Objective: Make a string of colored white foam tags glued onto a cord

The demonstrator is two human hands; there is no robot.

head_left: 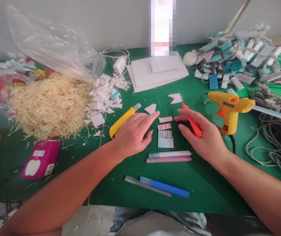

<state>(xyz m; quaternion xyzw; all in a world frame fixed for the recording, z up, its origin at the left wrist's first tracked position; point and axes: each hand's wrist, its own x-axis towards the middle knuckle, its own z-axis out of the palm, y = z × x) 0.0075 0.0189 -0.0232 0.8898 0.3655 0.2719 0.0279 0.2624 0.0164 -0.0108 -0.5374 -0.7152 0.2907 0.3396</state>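
Blue marker (164, 186) nearest, then pink marker (169, 160), crowding the striped pieces (164, 127) between my hands. Right hand (208, 136) grips red marker (192, 119); left hand (132, 132) loose, apparently empty, overlapping yellow cutter (121, 124), contact unclear. Probably striping; next stroke calls for angling the marker down. Glue gun (230, 114) right, white scraps (97, 120) left.

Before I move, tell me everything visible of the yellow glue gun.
The glue gun is yellow and plastic-looking, with a dark nozzle, orange trigger, glowing red light and a switch low on the handle. A translucent glue stick juts from its rear; a black cord leaves the handle. It rests on the green table, right of the right hand, ungripped, nozzle pointing left. Standing or lying, I cannot tell.
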